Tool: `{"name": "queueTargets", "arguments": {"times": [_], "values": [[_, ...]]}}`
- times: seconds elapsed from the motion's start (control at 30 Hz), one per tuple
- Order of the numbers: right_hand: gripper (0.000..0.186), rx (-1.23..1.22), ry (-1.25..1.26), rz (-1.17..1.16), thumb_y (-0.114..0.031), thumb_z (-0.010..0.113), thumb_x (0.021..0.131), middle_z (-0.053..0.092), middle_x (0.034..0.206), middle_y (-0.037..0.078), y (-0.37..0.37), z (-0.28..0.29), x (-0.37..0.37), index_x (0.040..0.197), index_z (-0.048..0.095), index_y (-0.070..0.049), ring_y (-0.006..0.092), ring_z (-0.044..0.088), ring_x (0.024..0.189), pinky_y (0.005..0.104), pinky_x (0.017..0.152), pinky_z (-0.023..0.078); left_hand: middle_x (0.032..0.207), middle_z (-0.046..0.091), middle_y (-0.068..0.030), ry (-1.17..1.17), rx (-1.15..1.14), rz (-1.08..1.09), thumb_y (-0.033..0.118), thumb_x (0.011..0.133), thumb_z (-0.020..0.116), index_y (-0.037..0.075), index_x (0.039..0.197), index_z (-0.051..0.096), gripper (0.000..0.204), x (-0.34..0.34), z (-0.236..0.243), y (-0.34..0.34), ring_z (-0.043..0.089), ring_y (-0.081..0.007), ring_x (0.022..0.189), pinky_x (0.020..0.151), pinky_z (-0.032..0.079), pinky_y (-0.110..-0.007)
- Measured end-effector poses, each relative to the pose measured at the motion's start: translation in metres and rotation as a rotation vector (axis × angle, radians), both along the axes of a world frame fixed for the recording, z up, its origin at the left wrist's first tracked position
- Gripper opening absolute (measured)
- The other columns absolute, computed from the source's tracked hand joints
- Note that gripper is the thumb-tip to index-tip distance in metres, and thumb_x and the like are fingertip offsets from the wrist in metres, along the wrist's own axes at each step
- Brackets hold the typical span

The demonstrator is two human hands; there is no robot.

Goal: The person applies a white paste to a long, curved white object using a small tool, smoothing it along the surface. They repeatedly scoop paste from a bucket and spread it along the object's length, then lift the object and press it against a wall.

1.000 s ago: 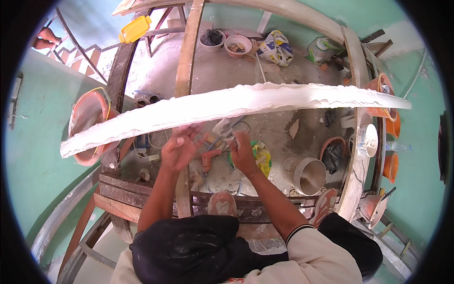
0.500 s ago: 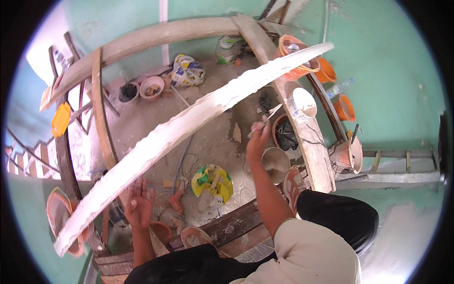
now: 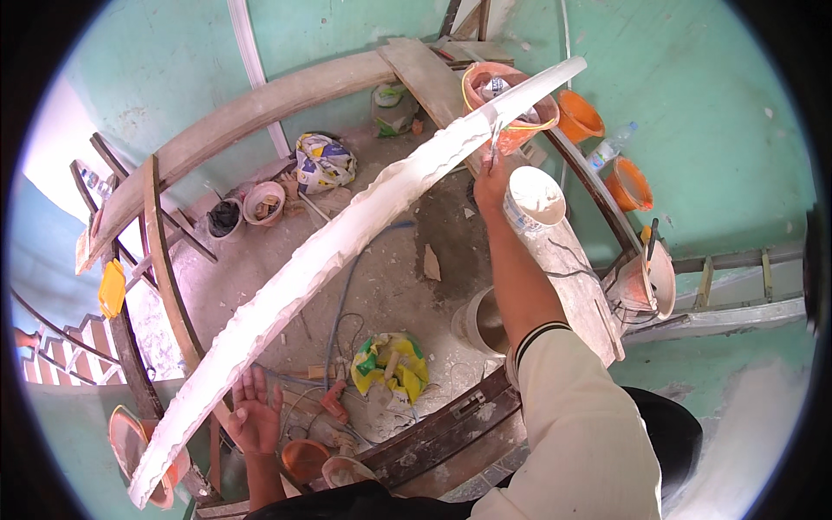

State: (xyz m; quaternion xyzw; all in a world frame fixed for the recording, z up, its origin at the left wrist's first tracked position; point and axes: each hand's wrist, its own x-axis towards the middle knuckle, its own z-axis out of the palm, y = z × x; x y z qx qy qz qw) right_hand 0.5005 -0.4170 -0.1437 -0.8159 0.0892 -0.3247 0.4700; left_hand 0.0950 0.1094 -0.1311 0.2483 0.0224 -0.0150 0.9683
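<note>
A long white plaster-coated strip (image 3: 321, 251) with a ragged edge runs slantwise from the lower left to the upper right. My left hand (image 3: 256, 420) is under its near part, palm up, fingers stretched; the fingertips are at the strip's lower edge, and whether they bear it I cannot tell. My right arm reaches far forward. In my right hand (image 3: 491, 180) is a small putty knife (image 3: 495, 134), its blade against the strip's far part. Just right of that hand, a white bucket (image 3: 535, 198) of white paste stands on a plank (image 3: 572, 269).
An orange bucket (image 3: 520, 130) stands beyond the strip's far end. Scaffold planks (image 3: 260, 100) and dark beams (image 3: 451, 425) frame the drop to a littered floor. Down there are a yellow-green bag (image 3: 390, 368), an orange power tool (image 3: 334, 400) and more pails (image 3: 263, 204).
My right hand has moved forward with the putty knife, from beside the white bucket to the strip's far part. My left hand remains under the strip. The whole view has shifted slightly.
</note>
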Motion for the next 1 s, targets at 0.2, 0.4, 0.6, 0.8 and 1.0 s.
{"name": "queueTargets", "arguments": {"times": [0.2,0.4,0.6,0.8,1.0], "values": [[0.04,-0.022,0.041,-0.028,-0.02,0.05,0.107,0.063,0.122,0.029,0.021,-0.022,-0.009,0.138,0.052,0.005,0.0443,0.062,0.114,0.0475,0.095,0.048,0.157,0.049,-0.0036,-0.004,-0.034,0.017,0.009,0.085,0.06,0.013,0.149,0.05,0.065,0.001,-0.005,0.003,0.034,-0.0197,0.152,0.119,0.034,-0.055],[0.031,-0.016,-0.005,-0.149,-0.017,0.054,0.105,0.065,0.095,0.02,-0.002,-0.055,-0.027,0.13,0.055,0.001,0.0341,0.067,0.086,0.0446,0.079,0.051,0.156,0.049,-0.0038,-0.03,-0.073,-0.018,0.009,0.085,0.059,0.013,0.146,0.053,0.062,0.007,-0.015,-0.003,0.035,-0.0197,0.152,0.119,0.034,-0.056],[0.028,-0.127,-0.033,-0.178,-0.016,0.058,0.102,0.063,0.101,0.029,0.021,-0.017,-0.015,0.121,0.055,0.005,0.0475,0.061,0.096,0.0503,0.086,0.048,0.157,0.049,-0.0044,-0.013,-0.064,-0.013,0.008,0.084,0.059,0.013,0.144,0.055,0.06,0.004,-0.013,0.005,0.035,-0.02,0.152,0.119,0.034,-0.056],[0.023,0.452,0.11,-0.058,-0.017,0.055,0.105,0.063,0.088,0.014,0.044,-0.019,-0.022,0.119,0.053,0.001,0.0244,0.063,0.068,0.0391,0.061,0.052,0.159,0.046,-0.0047,-0.009,-0.105,-0.022,0.008,0.084,0.06,0.013,0.145,0.055,0.061,0.003,-0.015,0.008,0.035,-0.0202,0.152,0.12,0.033,-0.056],[0.016,0.365,0.289,0.19,-0.019,0.045,0.109,0.06,0.083,0.01,0.082,-0.011,-0.063,0.108,0.051,-0.005,0.0188,0.062,0.068,0.0395,0.057,0.053,0.162,0.042,-0.0035,-0.049,-0.117,-0.077,0.008,0.085,0.06,0.012,0.15,0.049,0.066,0.006,-0.015,0.013,0.032,-0.0195,0.153,0.121,0.031,-0.055]]}}
